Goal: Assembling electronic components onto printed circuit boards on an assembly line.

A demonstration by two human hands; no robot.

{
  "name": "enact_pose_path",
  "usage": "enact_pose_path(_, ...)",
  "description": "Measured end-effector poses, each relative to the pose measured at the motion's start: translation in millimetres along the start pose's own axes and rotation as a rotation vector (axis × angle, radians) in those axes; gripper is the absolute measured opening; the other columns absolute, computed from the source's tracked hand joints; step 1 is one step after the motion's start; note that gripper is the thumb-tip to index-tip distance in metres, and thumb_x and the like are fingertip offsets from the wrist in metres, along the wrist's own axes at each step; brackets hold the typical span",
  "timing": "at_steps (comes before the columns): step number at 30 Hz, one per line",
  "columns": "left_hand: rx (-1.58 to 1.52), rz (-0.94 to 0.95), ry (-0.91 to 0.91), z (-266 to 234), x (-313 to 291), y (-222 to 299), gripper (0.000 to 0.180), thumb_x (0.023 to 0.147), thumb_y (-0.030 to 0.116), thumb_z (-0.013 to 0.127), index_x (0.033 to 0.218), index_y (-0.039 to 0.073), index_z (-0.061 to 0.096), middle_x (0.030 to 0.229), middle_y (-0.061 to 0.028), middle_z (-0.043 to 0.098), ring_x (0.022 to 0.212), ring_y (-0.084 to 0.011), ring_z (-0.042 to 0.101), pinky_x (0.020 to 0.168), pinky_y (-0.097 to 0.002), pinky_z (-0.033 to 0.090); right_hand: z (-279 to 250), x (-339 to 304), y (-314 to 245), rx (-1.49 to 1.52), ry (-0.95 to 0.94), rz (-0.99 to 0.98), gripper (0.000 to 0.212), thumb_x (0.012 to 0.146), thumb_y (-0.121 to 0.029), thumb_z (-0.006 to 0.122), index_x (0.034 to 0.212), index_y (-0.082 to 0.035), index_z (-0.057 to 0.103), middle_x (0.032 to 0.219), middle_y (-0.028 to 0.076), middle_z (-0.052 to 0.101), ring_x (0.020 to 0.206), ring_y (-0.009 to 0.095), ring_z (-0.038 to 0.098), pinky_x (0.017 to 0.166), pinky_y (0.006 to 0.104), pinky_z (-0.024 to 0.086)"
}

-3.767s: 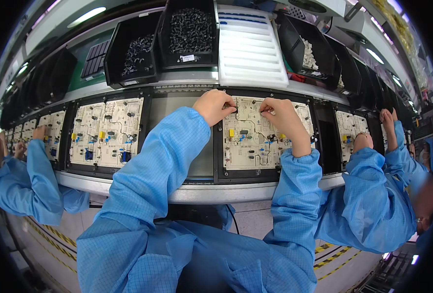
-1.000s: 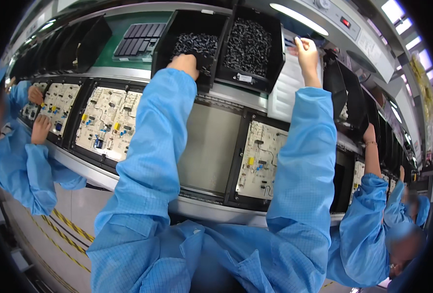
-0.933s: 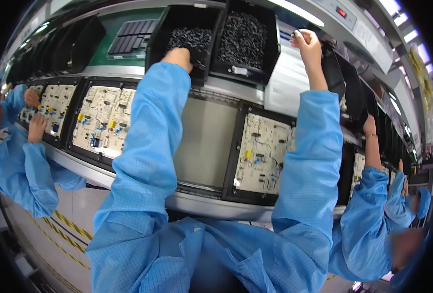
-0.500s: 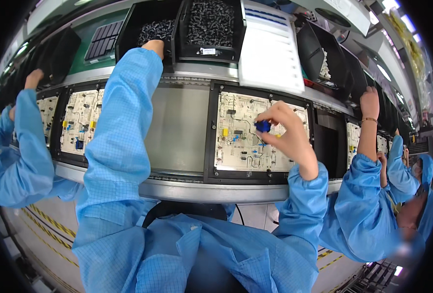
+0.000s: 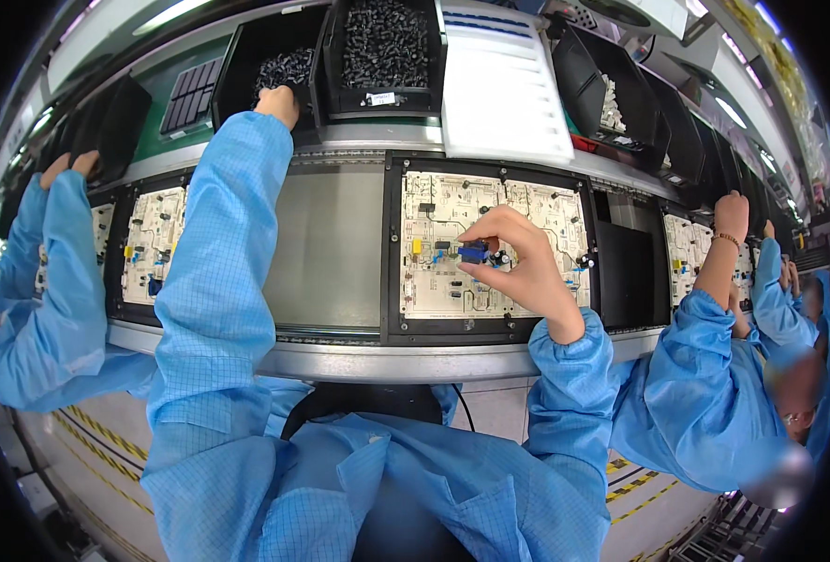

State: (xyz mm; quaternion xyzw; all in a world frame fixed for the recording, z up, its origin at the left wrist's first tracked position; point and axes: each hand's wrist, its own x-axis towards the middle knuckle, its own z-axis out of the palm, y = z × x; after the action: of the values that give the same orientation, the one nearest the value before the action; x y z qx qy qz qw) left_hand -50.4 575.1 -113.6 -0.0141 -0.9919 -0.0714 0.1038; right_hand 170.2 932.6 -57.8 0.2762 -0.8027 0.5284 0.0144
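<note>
My right hand (image 5: 520, 259) is over the cream circuit board (image 5: 434, 298), which lies in a black frame (image 5: 393, 248). Thumb and fingertips pinch a small blue block-shaped component (image 5: 474, 253) by its sides. It is at the board's surface among the mounted parts; whether it is seated there cannot be made out. With the arm stretched forward, my left hand (image 5: 277, 105) is at the near side of a black bin (image 5: 232, 84) holding loose small black components (image 5: 287, 67). Its fingers are mostly hidden, and so is anything in them.
Beside that bin stands another black bin (image 5: 377, 101) of black parts, then a white foam tray (image 5: 504, 112). Farther right, a black bin (image 5: 579, 94) holds white pieces. More framed boards (image 5: 155, 239) sit along the line. Co-workers' arms (image 5: 64, 234) reach in on both sides.
My right hand has moved left and toward me over the board, lowering and turning the blue component. My left hand has drawn back slightly at the bin. The view has shifted a little.
</note>
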Motion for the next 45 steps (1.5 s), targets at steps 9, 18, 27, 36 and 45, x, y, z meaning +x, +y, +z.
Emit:
enact_pose_path(9, -0.290, 0.033, 0.271, -14, -19, 22, 0.012, 0.083, 0.012, 0.058, 0.089, 0.002, 0.062, 0.089, -0.0155, 0.064, 0.087, -0.0290, 0.062, 0.076, -0.0354, 0.048, -1, -5, 4, -0.009, -0.046, 0.065, 0.027, 0.067, 0.003, 0.070, 0.092, -0.005, 0.063, 0.087, 0.003, 0.057, 0.069, 0.010, 0.048, 0.060, 0.0219, 0.040)
enact_pose_path(18, -0.673, 0.513, 0.732, -97, -99, 97, 0.016, 0.076, 0.004, 0.066, 0.091, 0.004, 0.064, 0.082, -0.0084, 0.062, 0.075, -0.0217, 0.061, 0.068, -0.0281, 0.049, 8, -21, 10, 0.134, 0.013, 0.175, 0.029, 0.071, 0.012, 0.060, 0.098, 0.000, 0.059, 0.101, 0.009, 0.058, 0.092, 0.015, 0.056, 0.078, 0.0256, 0.046)
enact_pose_path(27, -0.989, 0.543, 0.213, -80, -175, 124, 0.017, 0.075, 0.002, 0.067, 0.091, 0.003, 0.064, 0.085, -0.0089, 0.062, 0.077, -0.0190, 0.061, 0.069, -0.0269, 0.050, 13, -30, 16, 0.512, 0.129, 0.335, 0.028, 0.072, 0.014, 0.059, 0.095, 0.000, 0.054, 0.111, 0.007, 0.048, 0.098, 0.013, 0.051, 0.079, 0.0227, 0.042)
enact_pose_path(36, -1.438, 0.167, -0.340, -45, -197, 121, 0.014, 0.085, -0.001, 0.056, 0.098, -0.002, 0.061, 0.098, -0.0105, 0.061, 0.088, -0.0165, 0.062, 0.081, -0.0252, 0.049, 26, -28, -30, -0.439, 0.261, 0.238, 0.035, 0.065, 0.007, 0.068, 0.097, -0.002, 0.058, 0.102, 0.011, 0.056, 0.082, 0.018, 0.058, 0.074, 0.0266, 0.046)
enact_pose_path(45, -1.705, -0.050, -0.552, -39, -201, 132, 0.015, 0.086, 0.000, 0.055, 0.100, -0.003, 0.059, 0.099, -0.0106, 0.062, 0.092, -0.0178, 0.061, 0.083, -0.0270, 0.048, 30, -30, -42, -0.581, 0.290, 0.052, 0.033, 0.060, 0.007, 0.069, 0.090, -0.005, 0.061, 0.098, 0.009, 0.049, 0.086, 0.022, 0.055, 0.074, 0.0306, 0.046)
